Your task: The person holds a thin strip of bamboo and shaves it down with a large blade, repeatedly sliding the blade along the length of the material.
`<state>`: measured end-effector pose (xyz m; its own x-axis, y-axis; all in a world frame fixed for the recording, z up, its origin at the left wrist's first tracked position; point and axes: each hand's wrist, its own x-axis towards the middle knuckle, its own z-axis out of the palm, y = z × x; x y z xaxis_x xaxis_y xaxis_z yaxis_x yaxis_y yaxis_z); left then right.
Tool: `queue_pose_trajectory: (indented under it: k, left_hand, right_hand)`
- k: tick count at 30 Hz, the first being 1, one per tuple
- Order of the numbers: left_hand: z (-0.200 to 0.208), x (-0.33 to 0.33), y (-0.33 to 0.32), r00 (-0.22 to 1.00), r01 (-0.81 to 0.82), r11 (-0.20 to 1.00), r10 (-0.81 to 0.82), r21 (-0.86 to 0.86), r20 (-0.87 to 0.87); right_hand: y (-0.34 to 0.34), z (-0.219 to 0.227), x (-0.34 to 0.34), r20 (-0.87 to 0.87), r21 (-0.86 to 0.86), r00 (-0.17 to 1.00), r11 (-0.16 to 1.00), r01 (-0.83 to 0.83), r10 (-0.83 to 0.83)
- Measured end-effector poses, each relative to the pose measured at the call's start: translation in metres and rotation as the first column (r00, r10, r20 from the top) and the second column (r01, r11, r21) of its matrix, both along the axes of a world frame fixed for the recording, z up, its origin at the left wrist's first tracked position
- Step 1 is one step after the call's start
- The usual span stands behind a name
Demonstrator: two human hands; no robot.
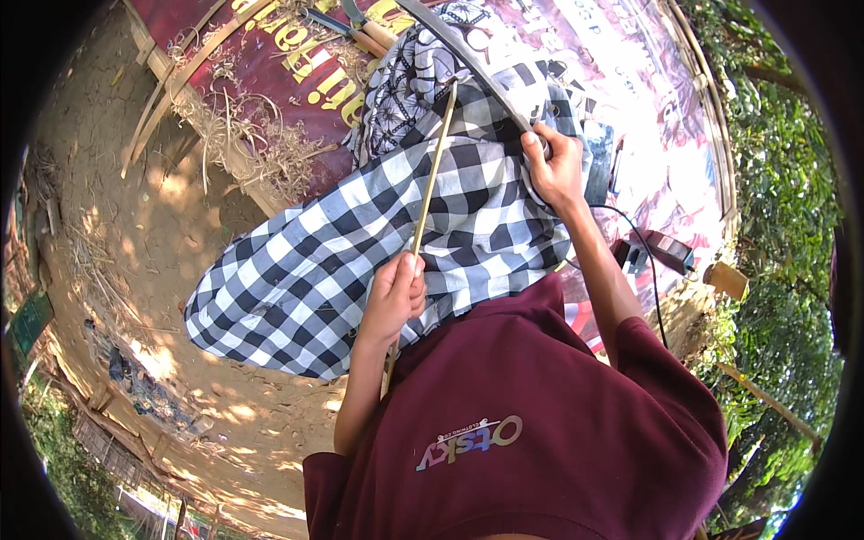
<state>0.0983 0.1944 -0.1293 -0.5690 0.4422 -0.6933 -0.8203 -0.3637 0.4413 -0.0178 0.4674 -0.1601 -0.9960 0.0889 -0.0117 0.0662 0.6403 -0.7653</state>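
Note:
My left hand (393, 295) is closed around a thin, pale split-bamboo strip (434, 176). The strip slants up and away from me over my lap, and its lower end runs past my forearm. My right hand (556, 165) is closed at the near end of a long, narrow grey blade (477, 70), its thumb stretched along it. That blade reaches toward the upper left, to the right of the strip's far tip and apart from it. Under both hands a black-and-white checked cloth (333, 243) covers my legs. My right fingers hide the blade's grip.
Curly shavings (270, 155) and bent strips lie at the left edge of a printed sheet (202, 31). Beyond my lap are a wooden-handled knife (371, 40) and another tool. On the right, a black cable (650, 261) runs by a small dark box (669, 251).

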Motion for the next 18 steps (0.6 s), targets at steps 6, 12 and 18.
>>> queue_pose_trajectory:
  k: [6,12,18]
  left_hand:
    - [-0.016,-0.042,0.028,0.999,0.008,1.0,-0.007,0.019,-0.042]
    - [-0.014,-0.07,0.059,0.988,0.133,0.991,-0.132,0.002,-0.078]
    - [-0.016,-0.084,0.083,0.977,0.152,0.984,-0.164,-0.096,-0.133]
  right_hand:
    - [-0.002,0.01,0.006,-0.025,-0.019,0.999,0.999,-0.034,0.033]
    - [-0.003,0.016,0.004,-0.073,0.179,0.973,0.963,-0.204,0.22]
    - [0.001,0.013,0.001,-0.047,0.246,0.961,0.936,-0.252,0.271]
